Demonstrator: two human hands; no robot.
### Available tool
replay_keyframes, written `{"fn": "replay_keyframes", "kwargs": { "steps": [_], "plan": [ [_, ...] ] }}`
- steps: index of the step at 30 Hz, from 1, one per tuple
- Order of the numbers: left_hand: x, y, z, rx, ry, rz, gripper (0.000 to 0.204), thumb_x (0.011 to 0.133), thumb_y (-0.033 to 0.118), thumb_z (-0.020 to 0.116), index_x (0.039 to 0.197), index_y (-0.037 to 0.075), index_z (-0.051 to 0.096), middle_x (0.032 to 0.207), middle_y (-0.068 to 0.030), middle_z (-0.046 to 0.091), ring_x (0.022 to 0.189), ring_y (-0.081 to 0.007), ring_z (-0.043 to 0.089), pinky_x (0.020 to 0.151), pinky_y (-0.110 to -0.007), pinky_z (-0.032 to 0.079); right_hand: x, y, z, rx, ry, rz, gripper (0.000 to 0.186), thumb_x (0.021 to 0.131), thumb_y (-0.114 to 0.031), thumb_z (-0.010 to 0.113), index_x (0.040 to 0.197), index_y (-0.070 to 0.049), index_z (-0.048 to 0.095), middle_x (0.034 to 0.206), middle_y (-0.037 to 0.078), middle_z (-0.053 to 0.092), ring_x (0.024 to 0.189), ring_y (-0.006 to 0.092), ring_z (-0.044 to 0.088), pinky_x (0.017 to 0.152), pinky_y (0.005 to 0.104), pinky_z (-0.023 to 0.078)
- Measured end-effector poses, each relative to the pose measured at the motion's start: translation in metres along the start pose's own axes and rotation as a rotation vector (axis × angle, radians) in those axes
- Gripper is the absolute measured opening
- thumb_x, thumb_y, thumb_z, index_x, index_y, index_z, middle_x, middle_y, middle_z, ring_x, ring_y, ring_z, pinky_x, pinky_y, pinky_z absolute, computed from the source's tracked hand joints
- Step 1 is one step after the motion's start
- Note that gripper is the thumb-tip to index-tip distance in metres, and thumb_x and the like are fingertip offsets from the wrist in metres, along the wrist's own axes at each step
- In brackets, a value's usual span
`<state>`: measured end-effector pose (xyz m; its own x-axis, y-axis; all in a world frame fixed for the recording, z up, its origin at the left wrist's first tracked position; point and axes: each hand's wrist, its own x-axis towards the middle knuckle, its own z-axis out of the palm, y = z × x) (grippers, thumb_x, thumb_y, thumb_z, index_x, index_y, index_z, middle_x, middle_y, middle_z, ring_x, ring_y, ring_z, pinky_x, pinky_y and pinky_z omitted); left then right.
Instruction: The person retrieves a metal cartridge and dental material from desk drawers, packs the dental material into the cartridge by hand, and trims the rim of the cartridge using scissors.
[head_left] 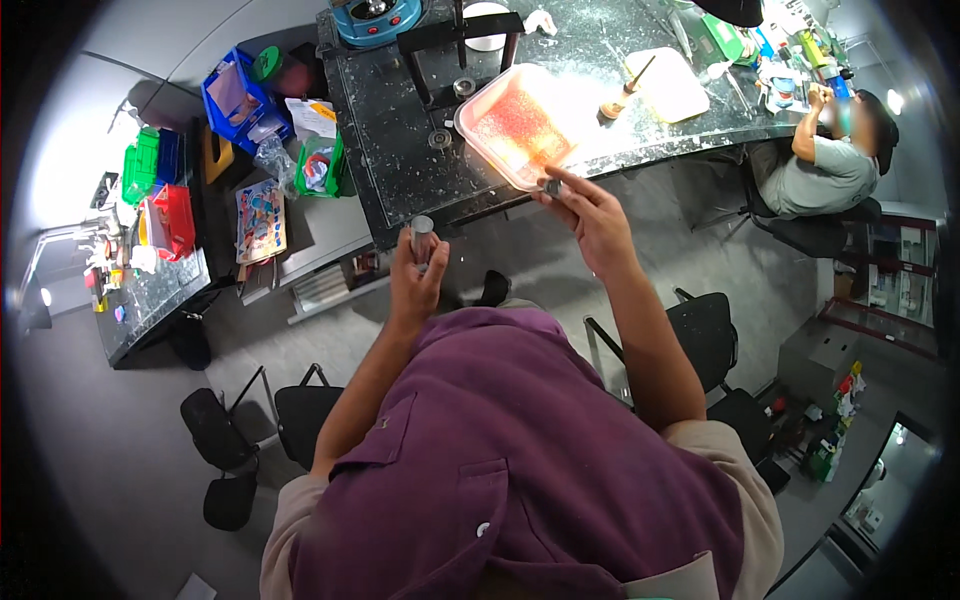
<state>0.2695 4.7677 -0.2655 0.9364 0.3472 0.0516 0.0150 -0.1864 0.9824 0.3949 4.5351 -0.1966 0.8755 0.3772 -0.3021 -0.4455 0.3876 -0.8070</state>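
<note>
We hold a clear cylindrical container (423,230) in our left grip (417,278), thumb and fingers closed around its sides, just off the near edge of the dark surface (375,145). Our right grip (598,218) pinches a small dark piece (551,187) at the fingertips, by the close corner of the pink tray (469,132) of red granules (512,122); whether the hand touches the rim, we cannot tell. To handle these well, we do best to keep the container upright and lightly held (glass or plastic, we can't say which) and to work over the surface, since a slip out here likely ends on the floor (655,225). We pinch the little piece squarely and keep our wrist clear of the tray.
</note>
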Motion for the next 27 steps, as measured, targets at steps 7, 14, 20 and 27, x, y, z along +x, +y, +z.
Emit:
{"fn": "replay_keyframes", "kwargs": {
  "steps": [7, 14, 20, 27],
  "plan": [
    [0.084, 0.024, 0.019, 0.096, -0.037, -0.050, 0.025, 0.088, 0.021, 0.065, 0.093, 0.004, 0.048, 0.072, -0.0044, 0.053, 0.061, -0.0151, 0.050, 0.058, -0.030, 0.042, 0.079, -0.013, -0.008, -0.216, 0.133, -0.019, 0.029, 0.094, -0.006, 0.057, 0.119, 0.008, 0.058, 0.103, 0.013, 0.066, 0.093, 0.0177, 0.067, 0.086, 0.0267, 0.055],
    [0.170, 0.020, 0.047, 0.399, -0.023, -0.031, 0.040, 0.079, 0.029, 0.072, 0.098, 0.000, 0.051, 0.072, -0.0102, 0.059, 0.061, -0.0260, 0.057, 0.062, -0.037, 0.048, 0.124, -0.016, -0.005, -1.071, 0.316, -0.121, 0.026, 0.089, -0.012, 0.060, 0.110, 0.002, 0.066, 0.091, 0.019, 0.070, 0.082, 0.0258, 0.069, 0.078, 0.0332, 0.056],
    [0.150, 0.014, 0.050, 0.169, -0.130, -0.238, 0.037, 0.081, 0.028, 0.072, 0.096, 0.000, 0.053, 0.068, -0.0080, 0.056, 0.059, -0.0184, 0.055, 0.061, -0.033, 0.047, 0.160, -0.002, -0.010, -1.768, 0.328, -0.224, 0.016, 0.083, -0.017, 0.062, 0.090, -0.005, 0.069, 0.080, 0.021, 0.067, 0.078, 0.0365, 0.067, 0.071, 0.0441, 0.053],
    [0.140, 0.016, 0.054, 0.125, -0.061, -0.280, 0.034, 0.084, 0.030, 0.071, 0.092, 0.002, 0.054, 0.067, -0.0039, 0.053, 0.059, -0.0127, 0.050, 0.058, -0.030, 0.043, 0.184, 0.018, -0.010, -1.417, -0.092, -0.414, 0.003, 0.082, -0.006, 0.058, 0.081, -0.004, 0.059, 0.076, 0.020, 0.064, 0.072, 0.0369, 0.065, 0.063, 0.0459, 0.050]
  ]
}}
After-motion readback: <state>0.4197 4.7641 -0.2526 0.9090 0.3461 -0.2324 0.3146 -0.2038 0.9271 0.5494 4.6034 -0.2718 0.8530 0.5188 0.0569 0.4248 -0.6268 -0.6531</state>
